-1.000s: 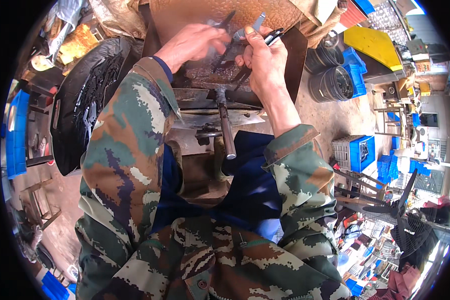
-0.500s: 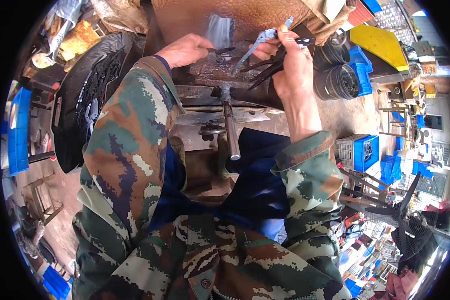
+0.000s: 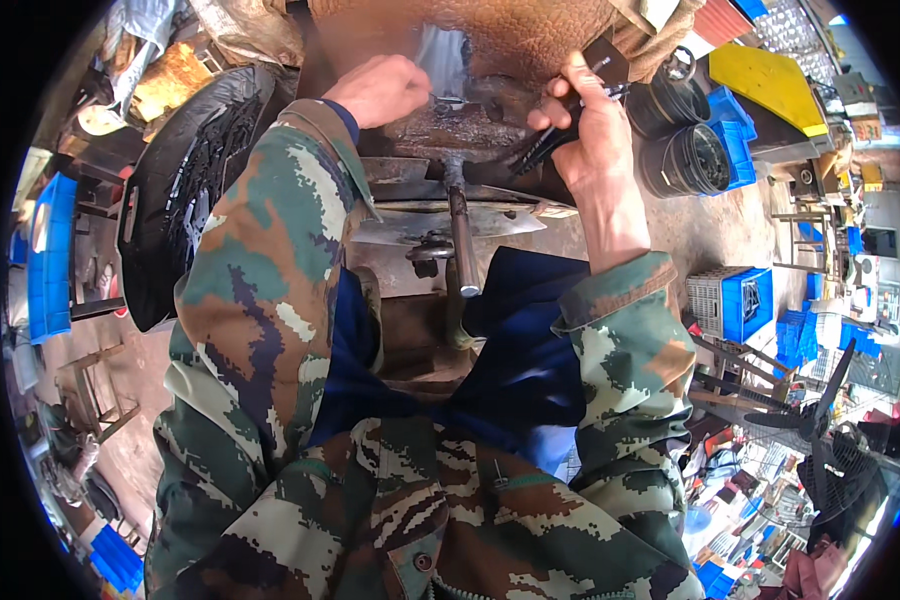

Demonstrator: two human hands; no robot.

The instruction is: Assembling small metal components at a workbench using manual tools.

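My left hand (image 3: 382, 90) is closed, its fingertips beside a pale, blurred streak (image 3: 442, 58) that looks like a spinning wheel. A small shiny strip (image 3: 451, 100) lies just past those fingers; whether they grip it I cannot tell. My right hand (image 3: 592, 120) is raised to the right of the streak and closed on several slender dark metal pieces (image 3: 538, 152). Their ends stick out on both sides of the palm, and the fingers hide their middles. Between the hands is a wet, dirty metal ledge (image 3: 440, 135), with a metal rod (image 3: 460, 235) pointing toward me below it.
A black tub (image 3: 155, 235) of dark metal pieces stands at left. To the right are two black buckets (image 3: 685, 162), a yellow panel (image 3: 770, 90) and blue crates (image 3: 745, 305). A fan (image 3: 805, 420) stands at lower right. A brown, rough sheet (image 3: 530, 35) rises behind the ledge.
The pale bluish metal piece that stuck up from my right hand no longer shows there. My left hand has shifted slightly, and the dark piece at its fingertips is no longer visible.
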